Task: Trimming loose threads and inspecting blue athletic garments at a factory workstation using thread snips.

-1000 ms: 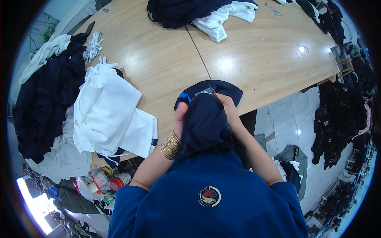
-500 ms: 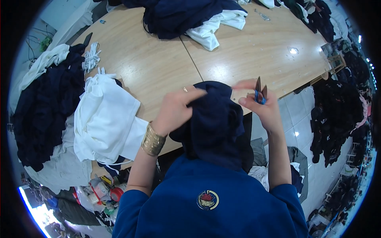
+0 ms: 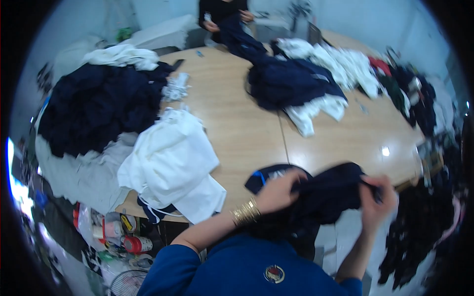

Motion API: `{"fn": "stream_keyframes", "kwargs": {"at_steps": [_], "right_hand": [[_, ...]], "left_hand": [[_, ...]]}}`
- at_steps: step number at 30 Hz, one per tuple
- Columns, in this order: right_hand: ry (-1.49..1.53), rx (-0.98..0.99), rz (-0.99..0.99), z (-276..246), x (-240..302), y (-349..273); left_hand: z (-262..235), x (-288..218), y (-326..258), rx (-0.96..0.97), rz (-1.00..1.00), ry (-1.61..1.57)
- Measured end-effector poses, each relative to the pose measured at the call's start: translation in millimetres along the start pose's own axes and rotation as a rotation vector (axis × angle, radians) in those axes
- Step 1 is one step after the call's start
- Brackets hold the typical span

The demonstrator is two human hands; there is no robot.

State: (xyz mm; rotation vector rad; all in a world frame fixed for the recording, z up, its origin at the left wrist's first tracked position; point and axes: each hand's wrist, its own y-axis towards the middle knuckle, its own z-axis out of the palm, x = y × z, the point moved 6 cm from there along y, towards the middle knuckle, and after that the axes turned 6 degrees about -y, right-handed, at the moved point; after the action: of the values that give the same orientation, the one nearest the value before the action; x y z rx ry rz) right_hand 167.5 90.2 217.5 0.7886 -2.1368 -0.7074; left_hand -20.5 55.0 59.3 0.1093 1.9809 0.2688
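Observation:
A navy garment (image 3: 328,195) is stretched between my two hands over the near edge of the table, blurred by motion. My left hand (image 3: 282,191), with gold bangles on the wrist, is closed on its left part. Its right end is pinched in the fingers of my right hand (image 3: 379,198). Just beyond my left hand, a part of dark cloth (image 3: 254,184) lies on the table edge. On it shows a small bright blue strip (image 3: 258,175), too blurred to name. No scissors can be made out in my right hand.
White garments (image 3: 170,158) lie on the wooden table (image 3: 232,123) to the left, beside a large navy heap (image 3: 98,103). A navy and white pile (image 3: 291,81) sits farther back. Across the table, a person's hands (image 3: 212,25) hold navy cloth. Dark clothes (image 3: 417,232) hang at right.
The view has tilted up, revealing the person opposite. My right hand, which held small blue-handled scissors, now grips the navy garment. The garment has been pulled out to the right.

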Motion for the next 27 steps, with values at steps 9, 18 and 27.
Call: {"fn": "stream_keyframes", "kwargs": {"at_steps": [9,18,27], "right_hand": [[-0.217,-0.530,-0.006,-81,-17,17],[-0.153,-0.211,-0.420,1,33,28],[-0.076,0.250,-0.830,45,63,-17]], "left_hand": [[-4,45,-12,0.037,0.009,-0.103],[88,15,-21,0.582,-0.511,-1.464],[25,43,100,-0.104,-0.010,-1.201]]}}
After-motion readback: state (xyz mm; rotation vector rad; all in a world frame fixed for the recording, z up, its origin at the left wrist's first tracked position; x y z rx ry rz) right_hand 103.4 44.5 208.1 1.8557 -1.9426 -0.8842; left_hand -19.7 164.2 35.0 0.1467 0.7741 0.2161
